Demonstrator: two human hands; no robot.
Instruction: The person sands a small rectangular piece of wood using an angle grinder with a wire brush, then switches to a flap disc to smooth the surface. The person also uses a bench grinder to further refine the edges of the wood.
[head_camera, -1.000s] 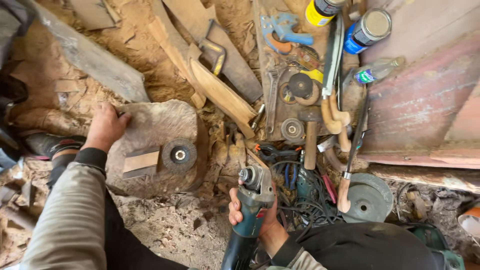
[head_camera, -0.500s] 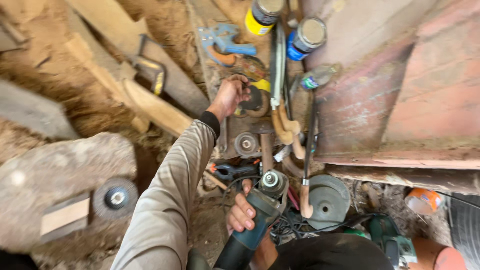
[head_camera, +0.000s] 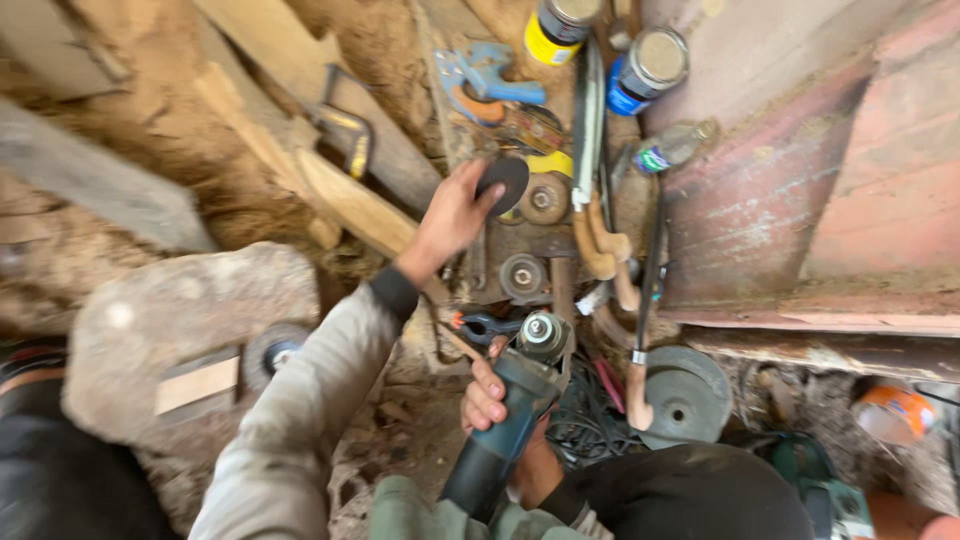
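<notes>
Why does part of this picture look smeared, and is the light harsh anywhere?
In the head view, the left side is motion-blurred: the stone block and the grey sleeve smear. The left hand holding a dark disc and the right hand on the angle grinder are only slightly soft. Light is even daylight, with no glare and only soft shadows.

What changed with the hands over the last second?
The left hand left the stone block, reached forward into the tool pile and picked up a dark disc. The right hand kept gripping the angle grinder, disc side up.
</notes>
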